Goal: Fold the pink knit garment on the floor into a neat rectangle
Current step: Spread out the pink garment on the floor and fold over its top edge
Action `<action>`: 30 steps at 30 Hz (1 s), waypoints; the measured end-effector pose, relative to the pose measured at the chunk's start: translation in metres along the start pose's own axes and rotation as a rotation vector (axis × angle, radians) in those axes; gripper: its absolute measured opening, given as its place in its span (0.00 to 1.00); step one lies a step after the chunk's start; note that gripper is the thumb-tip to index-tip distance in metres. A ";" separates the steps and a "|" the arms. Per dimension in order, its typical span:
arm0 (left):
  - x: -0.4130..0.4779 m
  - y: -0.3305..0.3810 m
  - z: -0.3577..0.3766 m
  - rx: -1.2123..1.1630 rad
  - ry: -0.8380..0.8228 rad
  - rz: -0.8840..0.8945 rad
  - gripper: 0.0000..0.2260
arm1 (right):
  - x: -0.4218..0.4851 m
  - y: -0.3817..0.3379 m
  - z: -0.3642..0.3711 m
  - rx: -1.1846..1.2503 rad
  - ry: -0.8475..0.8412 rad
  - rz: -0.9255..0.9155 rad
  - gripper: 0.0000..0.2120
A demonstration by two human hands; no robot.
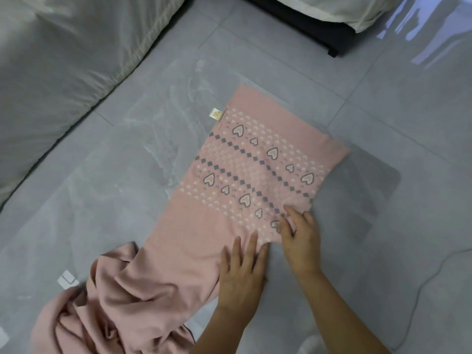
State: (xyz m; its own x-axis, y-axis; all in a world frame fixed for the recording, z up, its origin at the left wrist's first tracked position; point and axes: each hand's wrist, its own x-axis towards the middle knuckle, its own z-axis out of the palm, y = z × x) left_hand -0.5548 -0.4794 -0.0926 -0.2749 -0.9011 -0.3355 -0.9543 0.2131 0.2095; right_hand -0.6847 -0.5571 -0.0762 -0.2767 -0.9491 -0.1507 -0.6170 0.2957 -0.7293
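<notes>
**Left grip** (pixel 242 273): palm down, back of the hand towards the camera, fingers (pixel 252 245) straight, close together and pointing away from the body. **Left forearm** (pixel 213 328): bare, enters at the lower edge near the middle and rises to a straight wrist. **Right grip** (pixel 301 240): palm down, just beside the left and slightly ahead of it, its relaxed fingers lightly spread and angled up and to the left. **Right forearm** (pixel 344 315): bare, enters from the lower right and runs diagonally up and left. A narrow gap separates the two grips; neither curls round anything.
</notes>
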 end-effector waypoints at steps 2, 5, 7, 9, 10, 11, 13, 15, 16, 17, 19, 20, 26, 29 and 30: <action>0.010 -0.002 -0.001 -0.052 0.077 0.064 0.28 | 0.006 0.005 -0.003 -0.046 -0.087 0.013 0.22; 0.022 -0.007 -0.004 -0.169 0.173 0.042 0.23 | 0.018 0.013 -0.007 -0.004 -0.167 0.059 0.34; 0.029 -0.014 -0.007 -0.198 0.150 -0.030 0.23 | 0.022 0.015 -0.009 0.022 -0.204 0.051 0.39; 0.031 -0.017 -0.012 -0.213 0.107 -0.090 0.25 | 0.021 0.014 -0.008 0.025 -0.240 0.003 0.38; 0.031 -0.017 -0.015 -0.216 0.088 -0.112 0.25 | 0.021 0.013 -0.008 0.036 -0.239 -0.024 0.36; 0.031 -0.017 -0.019 -0.215 0.078 -0.133 0.25 | 0.020 0.012 -0.007 0.058 -0.222 -0.045 0.34; 0.028 -0.017 -0.026 -0.212 0.065 -0.172 0.23 | 0.024 0.009 -0.006 0.086 -0.186 -0.061 0.30; 0.020 -0.019 -0.027 -0.199 0.048 -0.172 0.25 | 0.029 0.005 -0.005 0.070 -0.154 -0.078 0.27; 0.015 -0.021 -0.027 -0.197 0.038 -0.160 0.26 | 0.032 0.004 -0.006 0.063 -0.144 -0.095 0.26; 0.009 -0.024 -0.026 -0.206 0.032 -0.156 0.28 | 0.033 0.003 -0.006 0.053 -0.135 -0.114 0.25; -0.003 -0.036 -0.025 -0.244 0.053 -0.194 0.29 | 0.034 0.004 -0.007 0.037 -0.112 -0.128 0.22; -0.007 -0.044 -0.026 -0.259 0.058 -0.233 0.29 | 0.034 0.006 -0.007 0.022 -0.091 -0.118 0.22; 0.000 -0.105 -0.031 -0.084 -0.097 -0.194 0.25 | 0.000 0.003 0.007 0.287 0.104 0.203 0.30; 0.014 -0.127 -0.027 0.085 -0.244 -0.137 0.25 | -0.034 -0.010 0.031 0.590 0.205 0.403 0.31; 0.017 -0.133 -0.026 0.139 -0.265 -0.125 0.26 | -0.043 -0.014 0.040 0.672 0.224 0.444 0.31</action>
State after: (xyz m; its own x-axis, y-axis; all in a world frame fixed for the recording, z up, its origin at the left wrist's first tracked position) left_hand -0.4295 -0.5328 -0.1028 -0.1580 -0.7979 -0.5818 -0.9845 0.1727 0.0306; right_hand -0.6348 -0.5248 -0.0858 -0.5742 -0.6947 -0.4332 0.1346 0.4419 -0.8869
